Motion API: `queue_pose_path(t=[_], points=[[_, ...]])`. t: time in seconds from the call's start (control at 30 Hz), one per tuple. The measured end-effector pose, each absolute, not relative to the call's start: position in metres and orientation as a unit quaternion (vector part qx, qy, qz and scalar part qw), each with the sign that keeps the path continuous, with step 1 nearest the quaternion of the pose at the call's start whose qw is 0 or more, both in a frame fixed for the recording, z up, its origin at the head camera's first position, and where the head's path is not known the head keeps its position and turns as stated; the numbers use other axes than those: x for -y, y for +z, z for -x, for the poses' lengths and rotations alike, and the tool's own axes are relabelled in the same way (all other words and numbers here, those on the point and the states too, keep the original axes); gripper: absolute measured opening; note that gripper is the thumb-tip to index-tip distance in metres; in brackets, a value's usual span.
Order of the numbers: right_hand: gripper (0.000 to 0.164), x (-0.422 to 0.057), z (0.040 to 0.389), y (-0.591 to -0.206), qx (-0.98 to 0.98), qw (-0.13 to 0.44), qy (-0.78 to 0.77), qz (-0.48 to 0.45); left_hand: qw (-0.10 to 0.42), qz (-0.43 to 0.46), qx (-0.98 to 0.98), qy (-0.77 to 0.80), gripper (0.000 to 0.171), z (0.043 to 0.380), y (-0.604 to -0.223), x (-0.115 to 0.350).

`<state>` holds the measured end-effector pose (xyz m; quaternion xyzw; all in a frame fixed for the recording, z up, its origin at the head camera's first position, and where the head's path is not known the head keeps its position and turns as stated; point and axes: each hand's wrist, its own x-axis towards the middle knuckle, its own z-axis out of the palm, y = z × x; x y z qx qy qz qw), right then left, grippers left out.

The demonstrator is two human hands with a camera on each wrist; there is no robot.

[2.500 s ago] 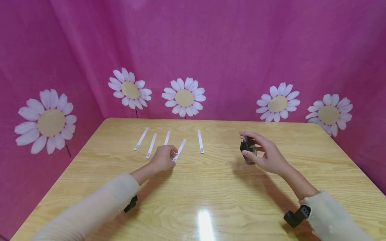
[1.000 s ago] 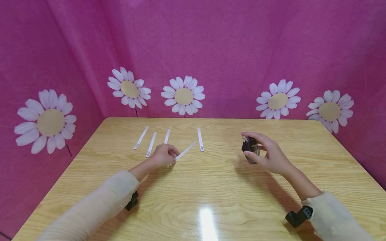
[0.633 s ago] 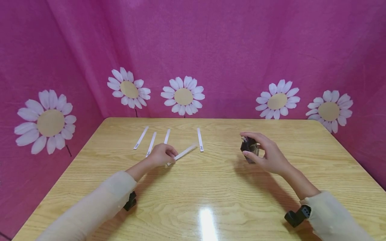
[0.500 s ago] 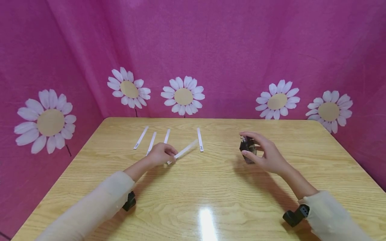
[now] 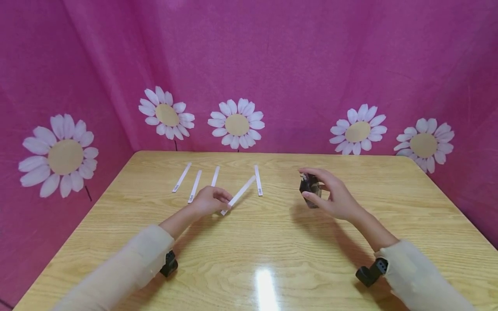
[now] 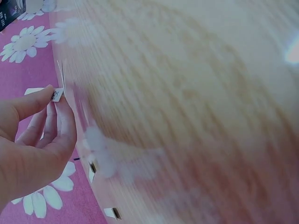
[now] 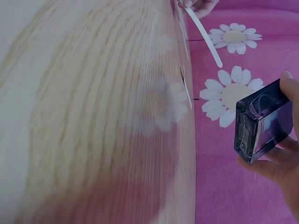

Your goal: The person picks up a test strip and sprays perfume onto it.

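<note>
In the head view my left hand (image 5: 210,202) pinches a white paper test strip (image 5: 243,190) near its printed end, and the strip slants up toward the far right. The left wrist view shows thumb and fingers on that strip's printed end (image 6: 57,95). My right hand (image 5: 337,199) grips a dark glass perfume bottle (image 5: 310,185), its index finger over the sprayer top. Up close in the right wrist view, the faceted bottle (image 7: 261,123) sits between thumb and fingers, tilted above the table. The held strip (image 7: 205,39) points toward it there.
Several more white strips lie on the wooden table (image 5: 249,242): a left one (image 5: 181,177), its neighbour (image 5: 195,186), one partly behind the left hand (image 5: 215,176) and one further right (image 5: 258,180). A pink curtain (image 5: 295,77) with daisies encloses the far side.
The strip under my left hand has come up off the table and swung to the right. My right hand has just shifted left with the perfume bottle, closer to the strip.
</note>
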<state>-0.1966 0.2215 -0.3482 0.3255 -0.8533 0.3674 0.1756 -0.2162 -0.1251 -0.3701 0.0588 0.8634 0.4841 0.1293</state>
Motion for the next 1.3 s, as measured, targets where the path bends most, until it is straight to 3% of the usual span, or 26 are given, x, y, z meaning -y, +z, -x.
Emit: queue_pose_path(t=[0.6, 1.3], points=[[0.057, -0.202, 0.206, -0.348, 0.851, 0.146, 0.368, -0.345, 0.125, -0.053, -0.849, 0.510, 0.024, 0.215, -0.363, 0.129], [0.055, -0.184, 0.213, -0.338, 0.856, 0.177, 0.338, -0.350, 0.136, -0.037, -0.811, 0.568, 0.030, 0.210, -0.359, 0.126]])
